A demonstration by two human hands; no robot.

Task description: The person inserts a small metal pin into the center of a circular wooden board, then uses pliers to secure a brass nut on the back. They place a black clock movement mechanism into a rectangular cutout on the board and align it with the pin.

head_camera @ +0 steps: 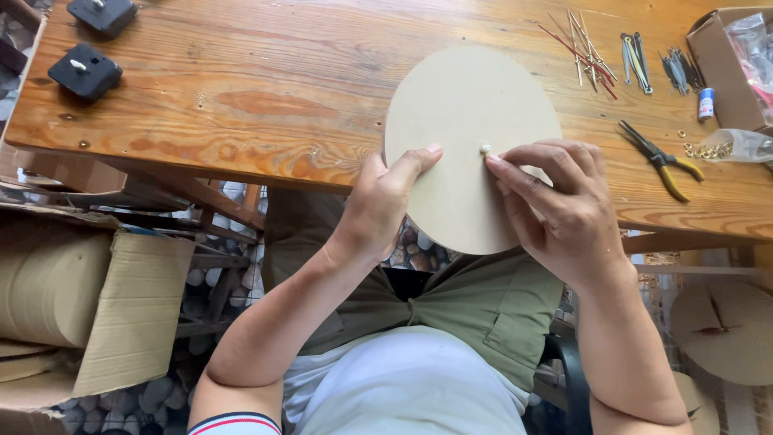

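The left hand point(382, 201) grips the edge of a round beige board disc point(463, 121) at the wooden table point(241, 97) edge; the right hand point(555, 209) pinches a small pale shaft point(485, 149) at the disc's centre, seemingly seating it. Yellow-handled pliers point(660, 159) lie right of the disc.

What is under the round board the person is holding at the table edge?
The round board overhangs the wooden table; its lower part sits over the person's lap. Left hand fingers reach beneath. Anything on its underside is hidden.
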